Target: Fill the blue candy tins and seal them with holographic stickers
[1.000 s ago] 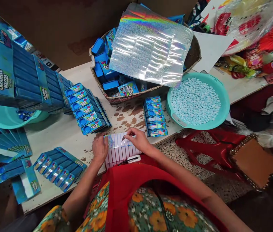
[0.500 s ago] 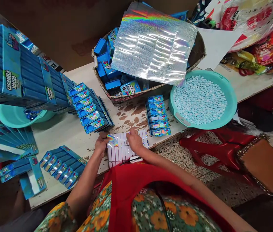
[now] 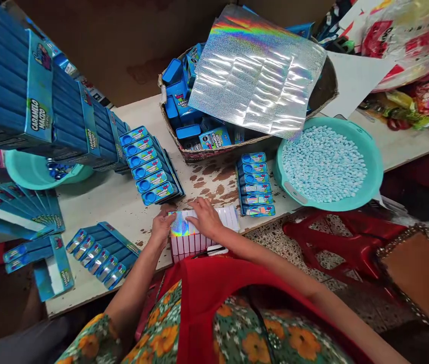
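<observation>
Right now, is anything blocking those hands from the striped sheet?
Nothing visible does. The left fingers are at the left edge of the striped sheet, and the right fingers are over its upper part. The row of blue packs sits to its right, out of the way.

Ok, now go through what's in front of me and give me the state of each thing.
Striped sheet: partly covered by the right hand.
Left hand: at the sheet's left edge.
Right hand: over the sheet, grip unclear.
Cardboard box: open, holding blue packs.
Holographic sheeting: laid across the box.
Right teal basin: open, well filled with pale blue pieces.
Left teal basin: partly hidden, shiny blue pieces inside.
</observation>
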`<state>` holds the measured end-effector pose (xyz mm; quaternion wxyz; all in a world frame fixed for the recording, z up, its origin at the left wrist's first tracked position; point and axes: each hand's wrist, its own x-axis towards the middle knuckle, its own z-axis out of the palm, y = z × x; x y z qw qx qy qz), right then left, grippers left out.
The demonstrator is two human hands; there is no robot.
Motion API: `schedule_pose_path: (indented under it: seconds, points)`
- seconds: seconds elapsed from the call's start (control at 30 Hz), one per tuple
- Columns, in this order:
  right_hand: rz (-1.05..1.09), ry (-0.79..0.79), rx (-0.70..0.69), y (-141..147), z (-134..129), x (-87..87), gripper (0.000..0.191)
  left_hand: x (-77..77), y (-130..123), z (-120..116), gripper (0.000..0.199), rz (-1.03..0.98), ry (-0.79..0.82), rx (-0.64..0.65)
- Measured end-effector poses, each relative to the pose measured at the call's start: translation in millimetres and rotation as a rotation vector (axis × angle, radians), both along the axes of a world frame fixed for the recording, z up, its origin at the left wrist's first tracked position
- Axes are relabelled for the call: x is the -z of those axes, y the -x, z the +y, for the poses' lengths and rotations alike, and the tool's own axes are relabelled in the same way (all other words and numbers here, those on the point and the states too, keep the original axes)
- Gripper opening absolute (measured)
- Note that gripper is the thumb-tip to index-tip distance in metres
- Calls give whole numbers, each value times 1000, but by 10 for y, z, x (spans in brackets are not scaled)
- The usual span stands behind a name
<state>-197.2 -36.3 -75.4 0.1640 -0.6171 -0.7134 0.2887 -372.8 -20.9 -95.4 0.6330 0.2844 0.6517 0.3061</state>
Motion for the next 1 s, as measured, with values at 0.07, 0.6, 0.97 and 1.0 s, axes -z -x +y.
schedule_pose_path:
  seconds: [0.07,0.6,0.97,1.0]
  points:
    - [-26,5,-54,131,-1,-32,47,-42,-12,-8,41,20,-31,38]
    - [267,72,-234,183,-171,-244,10,83,64,24,31,391,-100,202]
    - [929,240,557,-590,-121,-583,18,-594,-793,-12,30,27,-342,680]
    - [920,205,626,-658,-132,-562,19,-585,-920,32,28,-46,-279,708]
